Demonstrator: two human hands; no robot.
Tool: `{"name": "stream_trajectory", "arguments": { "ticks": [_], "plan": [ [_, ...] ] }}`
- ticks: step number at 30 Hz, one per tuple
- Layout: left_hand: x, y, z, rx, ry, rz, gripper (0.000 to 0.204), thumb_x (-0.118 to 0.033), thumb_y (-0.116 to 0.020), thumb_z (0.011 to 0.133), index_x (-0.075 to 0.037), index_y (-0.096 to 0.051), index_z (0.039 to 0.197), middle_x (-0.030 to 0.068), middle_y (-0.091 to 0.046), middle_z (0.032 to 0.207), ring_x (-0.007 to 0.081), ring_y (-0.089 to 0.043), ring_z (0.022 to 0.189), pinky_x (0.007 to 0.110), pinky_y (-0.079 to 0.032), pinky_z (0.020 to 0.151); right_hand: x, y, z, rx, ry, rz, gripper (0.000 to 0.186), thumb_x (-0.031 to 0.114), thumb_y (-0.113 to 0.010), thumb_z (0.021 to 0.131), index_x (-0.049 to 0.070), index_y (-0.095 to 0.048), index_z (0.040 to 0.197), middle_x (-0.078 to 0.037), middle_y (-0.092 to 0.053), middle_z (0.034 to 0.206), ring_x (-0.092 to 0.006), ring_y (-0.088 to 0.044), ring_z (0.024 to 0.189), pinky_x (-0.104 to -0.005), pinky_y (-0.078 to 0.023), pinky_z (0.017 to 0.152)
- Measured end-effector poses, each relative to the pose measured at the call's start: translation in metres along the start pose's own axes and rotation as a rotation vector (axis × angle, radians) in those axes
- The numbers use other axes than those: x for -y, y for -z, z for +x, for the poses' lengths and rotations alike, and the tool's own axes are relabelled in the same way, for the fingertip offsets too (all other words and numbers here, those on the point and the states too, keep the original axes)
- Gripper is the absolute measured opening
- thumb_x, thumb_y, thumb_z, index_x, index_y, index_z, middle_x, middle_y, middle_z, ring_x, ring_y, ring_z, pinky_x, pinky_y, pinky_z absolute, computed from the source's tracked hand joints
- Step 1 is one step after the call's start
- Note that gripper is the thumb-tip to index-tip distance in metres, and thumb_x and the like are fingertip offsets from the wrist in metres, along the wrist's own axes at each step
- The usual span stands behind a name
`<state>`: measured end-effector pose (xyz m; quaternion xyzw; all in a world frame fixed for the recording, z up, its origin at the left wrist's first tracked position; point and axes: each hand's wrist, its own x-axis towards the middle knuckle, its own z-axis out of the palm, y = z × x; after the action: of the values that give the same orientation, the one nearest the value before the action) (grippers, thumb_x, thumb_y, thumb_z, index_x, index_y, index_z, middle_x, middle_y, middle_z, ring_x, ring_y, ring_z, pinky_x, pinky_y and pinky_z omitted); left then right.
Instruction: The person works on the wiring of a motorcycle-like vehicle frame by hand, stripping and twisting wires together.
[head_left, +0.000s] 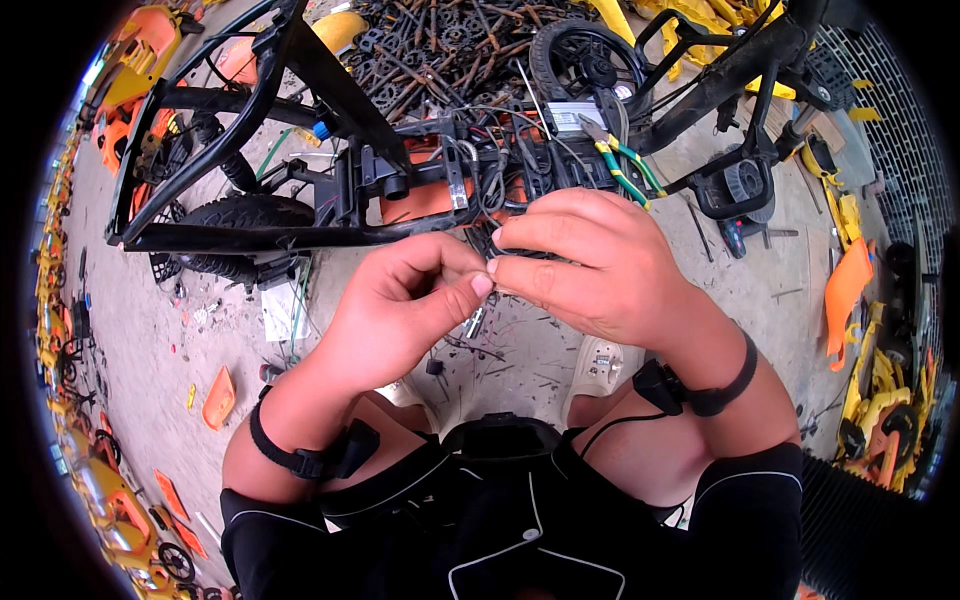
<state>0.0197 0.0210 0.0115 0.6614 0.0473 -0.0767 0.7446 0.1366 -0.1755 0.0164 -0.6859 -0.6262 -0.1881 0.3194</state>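
Note:
My left hand (395,305) and my right hand (610,265) meet fingertip to fingertip in front of my knees. Both are closed in a pinch. What sits between the fingers is too small and covered to make out; a short silvery piece (474,322) shows just below them. Beyond the hands lies a black metal vehicle frame (300,236) with a bundle of dark wires (495,180) in its middle. Pliers with green and yellow handles (613,166) rest on the frame, beside a silver box (568,117).
A heap of rusty metal parts (440,50) lies behind the frame, near a black wheel (590,68). A drill-like tool (735,232) lies on the floor to the right. Orange panels (848,290) and yellow parts line both sides. Wire scraps litter the floor.

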Motion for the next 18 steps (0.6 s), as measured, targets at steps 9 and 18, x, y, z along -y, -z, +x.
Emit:
{"name": "stream_trajectory", "arguments": {
  "ticks": [9,18],
  "plan": [
    [-0.0017,0.0032,0.0017,0.031,0.115,-0.057,0.009,-0.010,-0.067,0.095,-0.002,-0.066,0.098,-0.0061,-0.055,0.077,0.0016,-0.044,0.066,0.020,-0.035,0.056,0.0023,-0.0010,0.0010,0.002,-0.016,0.044,0.018,0.015,-0.068,0.072,0.012,-0.069,0.089,0.000,-0.067,0.095,-0.0208,-0.064,0.090,-0.0328,-0.052,0.072],
    [0.0021,-0.0022,0.0011,-0.001,-0.009,0.122,0.007,-0.007,-0.067,0.094,0.000,-0.065,0.093,-0.0059,-0.055,0.076,0.0011,-0.044,0.067,0.020,-0.036,0.056,0.0082,0.0015,0.0010,0.137,-0.334,0.320,0.008,0.014,-0.071,0.082,0.008,-0.067,0.085,-0.003,-0.064,0.083,-0.0238,-0.062,0.077,-0.0354,-0.050,0.067]
  ]
}}
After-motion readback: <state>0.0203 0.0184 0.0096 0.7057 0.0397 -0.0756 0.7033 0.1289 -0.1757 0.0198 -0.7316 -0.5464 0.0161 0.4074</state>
